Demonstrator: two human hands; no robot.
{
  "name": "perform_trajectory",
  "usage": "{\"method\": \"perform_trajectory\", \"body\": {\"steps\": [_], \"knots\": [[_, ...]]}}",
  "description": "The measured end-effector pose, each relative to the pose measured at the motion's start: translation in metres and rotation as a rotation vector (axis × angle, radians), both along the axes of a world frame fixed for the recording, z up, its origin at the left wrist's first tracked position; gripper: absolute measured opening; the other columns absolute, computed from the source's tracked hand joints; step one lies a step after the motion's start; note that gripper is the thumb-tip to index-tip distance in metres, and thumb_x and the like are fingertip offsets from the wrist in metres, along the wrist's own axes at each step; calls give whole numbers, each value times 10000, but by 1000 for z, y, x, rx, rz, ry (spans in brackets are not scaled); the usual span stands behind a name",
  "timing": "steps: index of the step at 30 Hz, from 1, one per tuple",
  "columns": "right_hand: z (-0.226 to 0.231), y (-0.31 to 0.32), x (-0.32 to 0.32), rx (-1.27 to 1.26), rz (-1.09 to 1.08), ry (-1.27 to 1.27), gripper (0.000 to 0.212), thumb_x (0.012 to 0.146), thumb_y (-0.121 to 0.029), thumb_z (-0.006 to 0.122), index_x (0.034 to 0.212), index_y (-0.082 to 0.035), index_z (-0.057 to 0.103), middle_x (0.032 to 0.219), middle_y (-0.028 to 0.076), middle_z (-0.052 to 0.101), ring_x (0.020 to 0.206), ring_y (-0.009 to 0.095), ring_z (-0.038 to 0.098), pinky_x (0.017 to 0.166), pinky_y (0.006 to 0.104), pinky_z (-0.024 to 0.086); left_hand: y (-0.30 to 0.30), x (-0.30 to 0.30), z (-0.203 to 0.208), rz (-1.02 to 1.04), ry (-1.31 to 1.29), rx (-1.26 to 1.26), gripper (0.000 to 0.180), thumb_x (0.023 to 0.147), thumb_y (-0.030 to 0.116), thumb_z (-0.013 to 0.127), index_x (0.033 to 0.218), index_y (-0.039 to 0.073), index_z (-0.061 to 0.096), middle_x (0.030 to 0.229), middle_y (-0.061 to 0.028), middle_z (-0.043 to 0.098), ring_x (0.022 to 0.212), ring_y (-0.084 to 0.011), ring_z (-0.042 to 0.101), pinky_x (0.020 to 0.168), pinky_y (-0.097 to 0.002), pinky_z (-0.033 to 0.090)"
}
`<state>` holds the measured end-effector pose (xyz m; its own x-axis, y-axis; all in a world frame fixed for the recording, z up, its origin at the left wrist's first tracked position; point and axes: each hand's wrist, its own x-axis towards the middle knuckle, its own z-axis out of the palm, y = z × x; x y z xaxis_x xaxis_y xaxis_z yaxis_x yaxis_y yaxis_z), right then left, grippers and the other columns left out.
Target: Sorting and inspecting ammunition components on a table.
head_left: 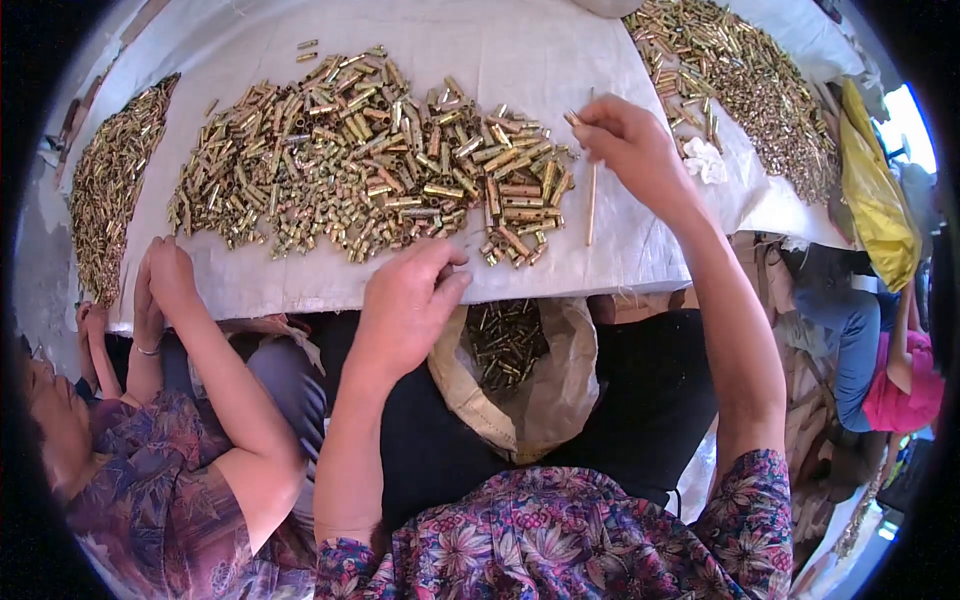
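A heap of gold-coloured metal sleeves (430, 150), with many short nut-like pieces (310, 205) among them, spreads over the pale cloth. My left hand (412, 308) rests at the table's near edge, just in front of the heap; its fingers curl toward the thumb, and whatever they hold is hidden. Off the heap's right end, my right hand (635, 150) pinches a small gold metal sleeve (572, 118) by its end. A thin rod (591, 205) lies upright in the picture beside that hand, partly covered by it. On my lap stands an open sack (575, 370) with metal pieces (505, 340) inside.
More gold pieces (770, 100) lie heaped at the far right, and another heap (115, 180) at the left. A crumpled white scrap (705, 160) sits near my right wrist. A co-worker (190, 480) sits close on my left; another person (900, 375) is at the right, near a yellow bag (872, 190).
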<state>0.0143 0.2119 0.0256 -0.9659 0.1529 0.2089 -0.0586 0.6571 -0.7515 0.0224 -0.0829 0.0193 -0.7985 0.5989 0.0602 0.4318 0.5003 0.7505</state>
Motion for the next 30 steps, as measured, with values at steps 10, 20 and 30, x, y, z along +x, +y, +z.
{"method": "perform_trajectory", "body": {"steps": [10,20,30], "knots": [[-10,-59,119,-204,-83,-125,140,895,-82,629,996,13,633,730,9,585,660,68,507,599,247,427,23,8,-22,58,301,-122,197,836,185,667,961,60,581,885,-125,647,772,-344,632,643,-436,483],[-22,-71,114,201,-33,-64,126,814,-65,660,908,0,609,833,184,626,776,362,629,676,407,492,20,-3,-11,41,20,-134,253,794,234,700,954,59,610,776,-122,631,716,-300,622,628,-401,466],[-18,-73,118,-4,-104,-50,90,860,-45,635,942,-10,629,728,79,592,659,170,575,594,298,450,21,-16,-8,-2,77,-190,172,783,189,656,846,49,578,790,-130,631,749,-331,622,646,-429,467]]}}
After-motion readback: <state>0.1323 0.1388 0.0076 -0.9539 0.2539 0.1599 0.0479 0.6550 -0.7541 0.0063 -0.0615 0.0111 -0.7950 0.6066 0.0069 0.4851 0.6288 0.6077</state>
